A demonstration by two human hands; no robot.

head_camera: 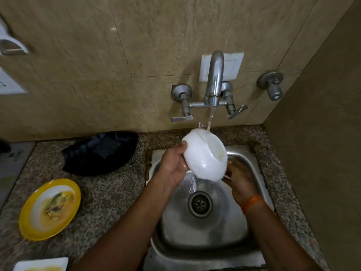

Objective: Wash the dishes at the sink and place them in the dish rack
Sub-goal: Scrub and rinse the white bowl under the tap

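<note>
A white bowl (203, 155) is held tilted on its side over the steel sink (239, 220), its mouth facing right. Water from the tap (214, 79) falls on its upper rim. My left hand (172, 165) grips the bowl's outer wall from the left. My right hand (239, 178) is just right of and below the bowl, blurred, fingers near the rim; whether it touches the bowl is unclear. A dirty yellow plate (49, 209) with food remains lies on the counter at left. A black dish rack (101, 152) with a dark sponge in it sits behind the plate.
A white dish (41, 265) with yellow residue shows at the bottom left edge. Two lever handles (181, 118) flank the tap, and a separate valve (272, 85) is on the wall at right. A side wall closes off the right. The drain (200, 204) sits mid-sink.
</note>
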